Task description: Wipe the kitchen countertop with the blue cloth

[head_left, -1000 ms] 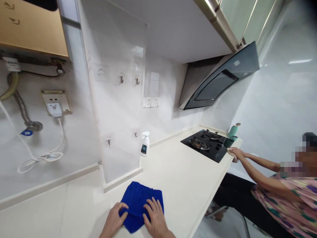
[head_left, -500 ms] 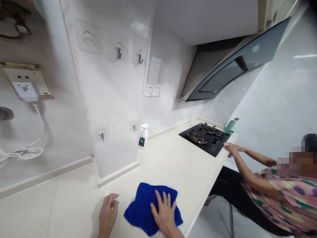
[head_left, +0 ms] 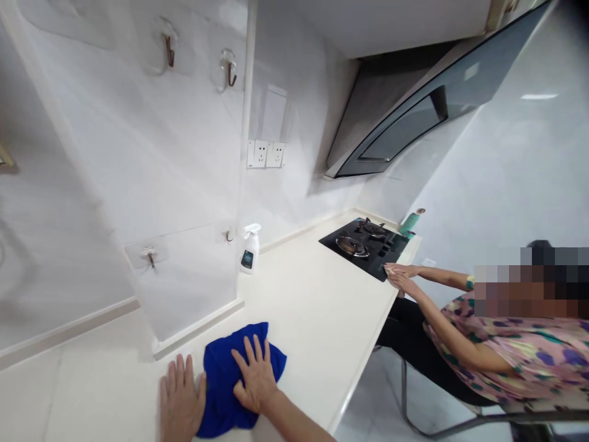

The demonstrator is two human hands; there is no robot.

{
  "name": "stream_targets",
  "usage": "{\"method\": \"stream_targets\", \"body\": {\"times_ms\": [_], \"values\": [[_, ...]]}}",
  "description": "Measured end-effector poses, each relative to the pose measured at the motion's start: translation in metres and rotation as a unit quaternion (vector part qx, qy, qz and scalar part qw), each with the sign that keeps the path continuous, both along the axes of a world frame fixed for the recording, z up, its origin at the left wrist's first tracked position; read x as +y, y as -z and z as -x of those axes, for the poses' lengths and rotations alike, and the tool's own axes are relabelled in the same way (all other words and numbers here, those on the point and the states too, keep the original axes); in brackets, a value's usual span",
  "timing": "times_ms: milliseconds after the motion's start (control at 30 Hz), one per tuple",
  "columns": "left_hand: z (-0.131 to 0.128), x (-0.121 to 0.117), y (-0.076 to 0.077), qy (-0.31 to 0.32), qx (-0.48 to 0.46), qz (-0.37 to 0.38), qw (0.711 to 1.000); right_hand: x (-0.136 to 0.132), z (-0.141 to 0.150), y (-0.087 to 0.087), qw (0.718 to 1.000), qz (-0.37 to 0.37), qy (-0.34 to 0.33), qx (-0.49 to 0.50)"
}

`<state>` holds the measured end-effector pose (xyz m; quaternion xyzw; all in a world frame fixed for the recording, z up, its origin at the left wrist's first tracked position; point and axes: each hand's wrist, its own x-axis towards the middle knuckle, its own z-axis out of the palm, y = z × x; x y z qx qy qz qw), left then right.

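Observation:
A blue cloth (head_left: 221, 380) lies spread and slightly creased on the pale countertop (head_left: 304, 313). My right hand (head_left: 257, 374) presses down on it with the palm low and the fingers spread. At the cloth's left edge, my left hand (head_left: 181, 393) rests flat, its fingers stretched forward and its thumb beside the cloth. Whether that thumb touches the cloth I cannot tell.
A white spray bottle (head_left: 250, 248) stands against the wall. Beyond it a black gas hob (head_left: 368, 245) is set in the counter, with a green bottle (head_left: 409, 222) behind. At right a seated person (head_left: 460, 331) rests both hands at the counter edge near the hob. A range hood (head_left: 405, 129) hangs above.
My right hand and the blue cloth have moved left across the counter. My left hand has turned palm-down with fingers extended, now beside the cloth. The view has shifted to the right.

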<state>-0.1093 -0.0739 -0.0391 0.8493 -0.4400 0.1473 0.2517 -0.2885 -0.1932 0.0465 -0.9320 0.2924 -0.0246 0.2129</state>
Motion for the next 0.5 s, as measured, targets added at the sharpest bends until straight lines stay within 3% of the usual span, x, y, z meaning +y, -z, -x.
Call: {"method": "stream_targets", "body": {"times_ms": [100,200,367,500], "values": [[0.0,0.001,-0.006,-0.005,0.013,-0.034,0.999,-0.005,-0.007,-0.003,1.0,0.006,-0.013,0.022],[0.001,0.002,-0.01,-0.007,0.012,-0.053,0.998,0.005,0.004,-0.001,1.0,0.004,-0.009,0.003],[0.002,0.002,-0.014,0.012,-0.002,-0.058,0.998,0.017,0.054,0.005,0.999,-0.008,-0.028,-0.041],[-0.001,0.0,-0.013,0.003,0.006,-0.075,0.997,-0.009,0.102,0.016,0.999,-0.002,0.009,-0.037]]}}
